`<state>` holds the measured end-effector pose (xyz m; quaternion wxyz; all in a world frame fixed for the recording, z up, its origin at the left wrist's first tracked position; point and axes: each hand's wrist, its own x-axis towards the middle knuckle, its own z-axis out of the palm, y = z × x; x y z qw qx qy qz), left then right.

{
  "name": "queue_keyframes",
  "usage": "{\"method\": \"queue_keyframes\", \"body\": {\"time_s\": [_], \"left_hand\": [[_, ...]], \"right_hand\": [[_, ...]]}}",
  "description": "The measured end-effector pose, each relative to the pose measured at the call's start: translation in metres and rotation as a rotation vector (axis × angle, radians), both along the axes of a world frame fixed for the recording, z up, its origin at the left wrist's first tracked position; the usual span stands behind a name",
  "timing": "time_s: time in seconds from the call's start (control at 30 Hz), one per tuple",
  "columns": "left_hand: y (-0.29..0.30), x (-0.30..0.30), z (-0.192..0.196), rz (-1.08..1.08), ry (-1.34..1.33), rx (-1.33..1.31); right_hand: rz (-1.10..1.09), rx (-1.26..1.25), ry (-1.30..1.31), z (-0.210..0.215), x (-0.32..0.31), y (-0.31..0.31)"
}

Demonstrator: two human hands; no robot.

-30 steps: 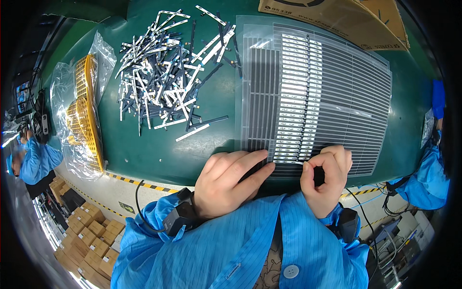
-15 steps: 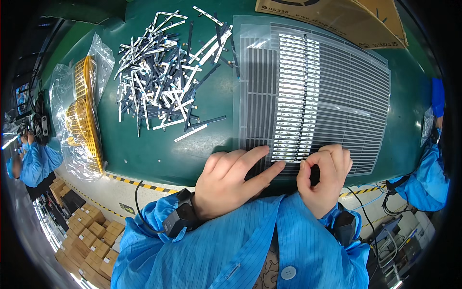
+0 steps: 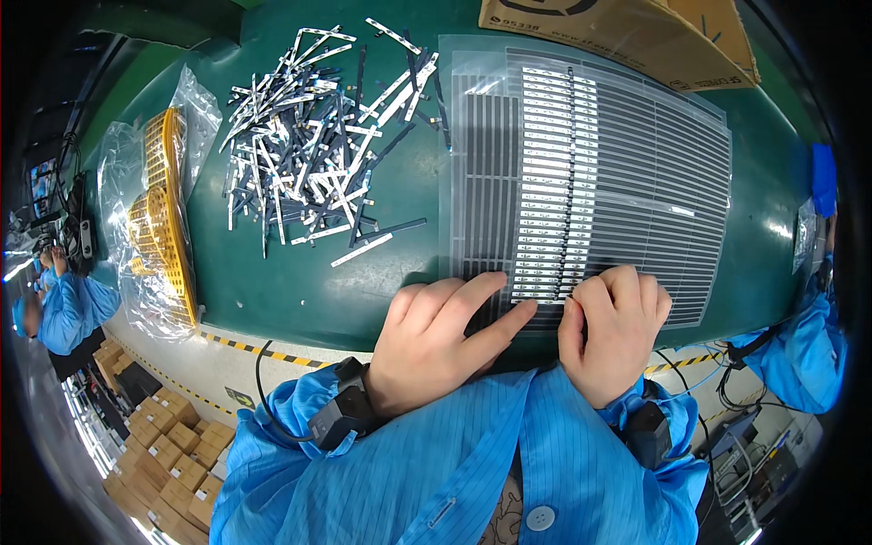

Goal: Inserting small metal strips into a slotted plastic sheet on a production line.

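Note:
A column of short white strips with dark markings [image 3: 547, 182] lies across a clear sheet with grey-black bars [image 3: 649, 173], on a green table. My left hand [image 3: 431, 341] rests at the near edge of the column, fingers stretched out and spread. Its index fingertip and thumb tip touch down by the left end of the nearest strip [image 3: 538, 302]. At that strip's right end my right hand [image 3: 613, 331] is closed, fingers curled and thumb against the index finger. The strip's tip is hidden under these fingers.
A loose pile of black and white strips [image 3: 304, 154] lies left of the sheet. Farther left are yellow perforated plastic parts [image 3: 163, 195] in clear bags. An open cardboard box [image 3: 627, 36] stands behind the sheet. People in blue sleeves [image 3: 77, 304] are at both sides.
My right hand has rolled forward and its knuckles have shifted slightly right; the gap between thumb and index finger has closed. My left hand stays in place.

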<state>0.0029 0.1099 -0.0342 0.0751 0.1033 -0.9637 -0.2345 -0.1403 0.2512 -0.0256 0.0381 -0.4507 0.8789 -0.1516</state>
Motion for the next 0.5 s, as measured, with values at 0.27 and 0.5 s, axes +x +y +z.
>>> {"method": "queue_keyframes", "body": {"time_s": [0.27,0.5], "left_hand": [[0.002,0.000,-0.001,0.021,0.019,-0.001],[0.003,-0.002,-0.002,0.018,0.047,-0.014]], "right_hand": [[0.029,0.068,0.020,0.009,-0.002,-0.003],[0.043,0.099,0.023,0.009,-0.011,0.007]]}}
